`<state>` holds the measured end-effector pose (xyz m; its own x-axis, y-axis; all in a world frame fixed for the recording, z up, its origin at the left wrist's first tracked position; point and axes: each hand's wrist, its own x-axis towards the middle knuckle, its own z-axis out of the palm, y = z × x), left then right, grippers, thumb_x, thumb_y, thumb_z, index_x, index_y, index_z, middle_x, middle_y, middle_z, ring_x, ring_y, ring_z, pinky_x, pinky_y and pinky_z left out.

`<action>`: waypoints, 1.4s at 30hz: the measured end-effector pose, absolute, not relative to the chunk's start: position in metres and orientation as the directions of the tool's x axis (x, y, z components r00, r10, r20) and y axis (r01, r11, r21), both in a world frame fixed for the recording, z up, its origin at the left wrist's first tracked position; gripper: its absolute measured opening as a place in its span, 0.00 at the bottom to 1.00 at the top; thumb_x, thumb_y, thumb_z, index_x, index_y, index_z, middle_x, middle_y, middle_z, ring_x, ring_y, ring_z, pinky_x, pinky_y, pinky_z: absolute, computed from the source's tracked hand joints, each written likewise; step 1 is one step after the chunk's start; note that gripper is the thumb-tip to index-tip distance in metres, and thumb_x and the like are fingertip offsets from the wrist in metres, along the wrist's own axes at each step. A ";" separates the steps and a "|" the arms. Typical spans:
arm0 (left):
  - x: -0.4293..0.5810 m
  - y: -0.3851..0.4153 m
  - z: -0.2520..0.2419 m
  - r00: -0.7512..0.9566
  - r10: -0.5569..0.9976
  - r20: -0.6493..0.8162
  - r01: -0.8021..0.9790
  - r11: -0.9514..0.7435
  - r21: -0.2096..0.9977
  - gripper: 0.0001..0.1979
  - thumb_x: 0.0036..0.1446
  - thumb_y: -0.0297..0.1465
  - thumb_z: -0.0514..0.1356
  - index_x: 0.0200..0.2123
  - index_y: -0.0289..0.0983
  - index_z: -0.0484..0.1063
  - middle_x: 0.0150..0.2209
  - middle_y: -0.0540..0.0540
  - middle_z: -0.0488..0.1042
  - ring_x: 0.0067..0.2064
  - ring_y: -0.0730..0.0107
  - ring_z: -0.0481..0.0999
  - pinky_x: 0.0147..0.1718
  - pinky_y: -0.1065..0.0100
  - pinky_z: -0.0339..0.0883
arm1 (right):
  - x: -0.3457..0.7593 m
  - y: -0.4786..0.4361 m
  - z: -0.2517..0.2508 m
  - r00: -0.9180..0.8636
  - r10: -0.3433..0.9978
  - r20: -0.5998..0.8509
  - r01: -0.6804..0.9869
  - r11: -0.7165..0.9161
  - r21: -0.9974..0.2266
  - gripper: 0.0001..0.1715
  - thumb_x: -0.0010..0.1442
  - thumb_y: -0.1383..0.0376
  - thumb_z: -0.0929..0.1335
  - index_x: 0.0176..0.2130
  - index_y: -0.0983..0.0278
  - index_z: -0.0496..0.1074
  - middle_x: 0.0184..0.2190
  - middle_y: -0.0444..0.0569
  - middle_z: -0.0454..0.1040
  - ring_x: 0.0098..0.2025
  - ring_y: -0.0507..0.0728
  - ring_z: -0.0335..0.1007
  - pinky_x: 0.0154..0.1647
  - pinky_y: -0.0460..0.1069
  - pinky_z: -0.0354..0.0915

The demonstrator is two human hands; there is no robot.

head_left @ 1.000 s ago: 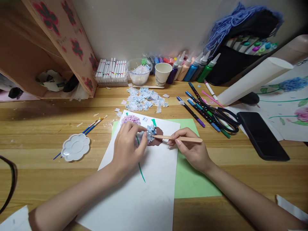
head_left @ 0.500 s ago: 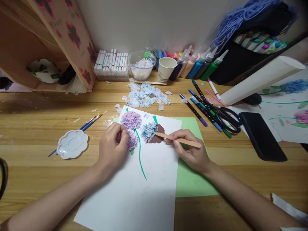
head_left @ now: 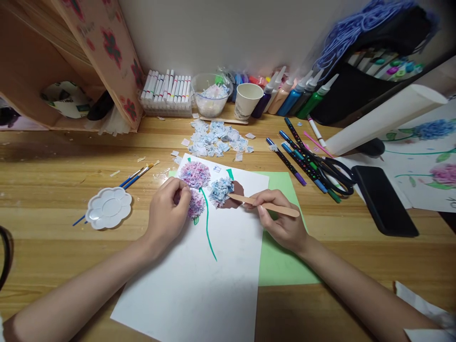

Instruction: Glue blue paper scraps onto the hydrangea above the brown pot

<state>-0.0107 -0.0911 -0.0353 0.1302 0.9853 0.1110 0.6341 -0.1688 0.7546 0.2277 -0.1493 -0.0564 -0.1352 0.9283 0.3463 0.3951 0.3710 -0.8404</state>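
A white sheet [head_left: 199, 285] lies on the wooden table, over a green sheet [head_left: 281, 261]. On it are pink paper flowers [head_left: 194, 174], a blue paper flower [head_left: 220, 190] on a brown patch [head_left: 235, 202], and a green painted stem [head_left: 208, 232]. My left hand [head_left: 167, 216] rests curled on the sheet, fingertips pinched at the lower pink flower; what they hold is too small to see. My right hand [head_left: 281, 221] grips a wooden stick [head_left: 265, 205] whose tip lies on the brown patch.
Torn blue paper bits [head_left: 217, 142] lie behind the sheet. A white palette [head_left: 109, 207] and brushes [head_left: 135, 176] sit left. Markers [head_left: 167, 90], a plastic bowl [head_left: 211, 95], a paper cup [head_left: 248, 100], paint bottles [head_left: 295, 97], pens and scissors [head_left: 331, 171], and a phone [head_left: 384, 200] stand behind and right.
My left hand has drawn back from the blue flower to the lower pink flower on the left. The right hand and stick have stayed nearly in place.
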 end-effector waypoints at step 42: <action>-0.074 -0.160 -0.018 0.109 0.962 -0.250 0.864 0.033 0.503 0.20 0.44 0.43 0.64 0.38 0.38 0.66 0.38 0.45 0.73 0.39 0.56 0.72 0.34 0.62 0.63 | 0.234 -0.119 -0.049 0.269 0.927 0.260 0.091 0.244 -0.965 0.14 0.62 0.56 0.63 0.32 0.63 0.66 0.26 0.42 0.66 0.27 0.50 0.65 0.31 0.47 0.64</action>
<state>-0.0740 -0.1601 -0.0181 0.1086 0.9623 -0.2495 0.8635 0.0330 0.5032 0.2344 -0.1190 -0.0492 0.2693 0.9273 0.2601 0.0915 0.2442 -0.9654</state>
